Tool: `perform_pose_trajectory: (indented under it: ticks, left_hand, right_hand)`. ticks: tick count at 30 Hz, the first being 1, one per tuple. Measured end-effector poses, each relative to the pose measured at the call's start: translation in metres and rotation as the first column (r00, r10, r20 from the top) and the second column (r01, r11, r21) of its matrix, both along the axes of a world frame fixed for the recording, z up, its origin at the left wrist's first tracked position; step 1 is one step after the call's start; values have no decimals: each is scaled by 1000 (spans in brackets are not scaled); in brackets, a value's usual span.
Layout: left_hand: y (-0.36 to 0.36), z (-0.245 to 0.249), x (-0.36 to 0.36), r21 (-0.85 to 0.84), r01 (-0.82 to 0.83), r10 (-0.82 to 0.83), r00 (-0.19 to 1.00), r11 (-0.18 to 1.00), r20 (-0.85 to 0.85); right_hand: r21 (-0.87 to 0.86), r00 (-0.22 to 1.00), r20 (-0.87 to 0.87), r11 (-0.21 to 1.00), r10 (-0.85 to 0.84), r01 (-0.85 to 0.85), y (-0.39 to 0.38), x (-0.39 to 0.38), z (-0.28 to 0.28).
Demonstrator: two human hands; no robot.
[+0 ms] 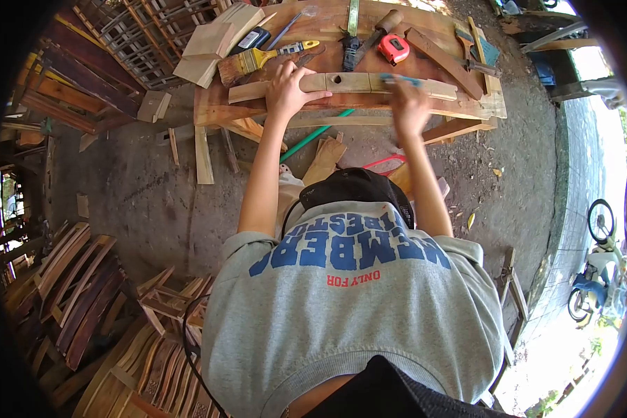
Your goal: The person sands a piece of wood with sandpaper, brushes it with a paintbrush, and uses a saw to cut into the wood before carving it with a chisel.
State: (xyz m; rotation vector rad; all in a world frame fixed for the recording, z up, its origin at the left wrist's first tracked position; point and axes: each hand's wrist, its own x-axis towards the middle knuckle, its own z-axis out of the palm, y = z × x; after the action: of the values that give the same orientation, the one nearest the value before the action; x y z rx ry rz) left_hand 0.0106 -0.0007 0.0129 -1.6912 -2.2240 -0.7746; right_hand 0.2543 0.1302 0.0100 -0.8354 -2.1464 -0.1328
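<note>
A long, slightly curved wooden piece (355,83) with a dark round hole lies along the near edge of the wooden workbench (212,111). My left hand (289,90) is wrapped over its left part, thumb stretched along the wood, pressing it. My right hand (409,108) is blurred by motion at the right part of the piece, its fingers closed round a thin bluish object (401,80) that touches the wood's top; what it is cannot be made out. Just behind my left hand lies a wide paintbrush (247,66).
Behind the piece are a red tape measure (393,49), a mallet (383,31), a dark reddish board (444,63), a smaller brush (463,42) and wood blocks (216,42). Curved wooden slats (70,292) stand at left; a green rod (313,137) is below the bench.
</note>
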Motion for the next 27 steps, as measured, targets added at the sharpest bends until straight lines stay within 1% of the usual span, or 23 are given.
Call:
perform_pose_trajectory:
  ticks: [1, 2, 3, 4, 6, 7, 8, 9, 10, 11, 12, 14, 16, 18, 20, 21, 23, 25, 26, 27]
  left_hand:
    - [0, 1, 0, -4, 2, -2, 1000, 1000, 11]
    - [1, 0, -1, -2, -3, 3, 1000, 1000, 9]
    - [1, -2, -2, 1, 9, -9, 1000, 1000, 23]
    - [2, -3, -4, 5, 22, -22, 999, 1000, 36]
    - [1, -4, -4, -7, 17, -17, 1000, 1000, 26]
    - [1, -3, -3, -13, 14, -14, 1000, 1000, 18]
    - [1, -3, -3, -16, 15, -14, 1000, 1000, 25]
    - [1, -2, -2, -13, 7, -7, 1000, 1000, 21]
    - [1, -1, -1, -8, -3, 3, 1000, 1000, 18]
    - [-1, 5, 2, -36, -16, 17, 999, 999, 31]
    - [0, 3, 1, -38, -27, 28, 999, 999, 38]
    - [0, -1, 0, 0, 2, -2, 1000, 1000, 16]
    - [-1, 1, 1, -6, -4, 4, 1000, 1000, 22]
    - [0, -1, -1, 25, 10, -10, 1000, 1000, 17]
    - [2, -10, -5, 43, 15, -15, 1000, 999, 17]
    - [3, -9, -5, 65, 28, -29, 999, 997, 17]
    - [2, -9, -5, 63, 20, -20, 1000, 998, 6]
    - [2, -7, -4, 56, 16, -16, 1000, 998, 3]
    - [1, -6, -4, 32, 16, -16, 1000, 999, 13]
    - [1, -5, -4, 6, 17, -17, 1000, 1000, 21]
  right_hand:
    - [2, 1000, -7, 1000, 15, -15, -20, -26, 3]
    - [35, 996, -47, 997, 74, -73, -29, -48, -11]
    - [-16, 985, -72, 987, 158, -160, -49, -62, 7]
    - [-41, 981, -73, 982, 182, -185, -50, -67, 1]
    - [-22, 993, -13, 993, 120, -120, -38, -50, 1]
    - [-25, 998, -8, 998, 61, -62, -31, -33, 7]
    - [-78, 999, 47, 997, -6, 10, -15, -11, 5]
    - [-43, 999, -30, 999, -32, 31, 6, 10, -5]
    - [-85, 991, -9, 987, -136, 135, 16, 33, -1]
    - [10, 983, -4, 983, -185, 185, 36, 55, -8]
    - [52, 947, 22, 946, -321, 319, 39, 64, -1]
    - [63, 923, -10, 921, -383, 383, 37, 56, -3]
    - [-59, 965, 112, 967, -239, 246, 12, 26, 1]
    - [-50, 998, 45, 998, -36, 38, -20, -22, -1]
    - [-14, 992, -23, 992, 123, -123, -51, -65, 2]
    - [-14, 991, -24, 992, 128, -128, -51, -65, 2]
    - [-52, 981, -2, 979, 195, -195, -49, -65, 4]
    - [-30, 994, 26, 994, 105, -104, -23, -30, 0]
    - [-9, 998, 69, 1000, 6, -6, -9, -8, -1]
    - [-17, 995, 78, 998, -64, 65, 5, 15, 2]
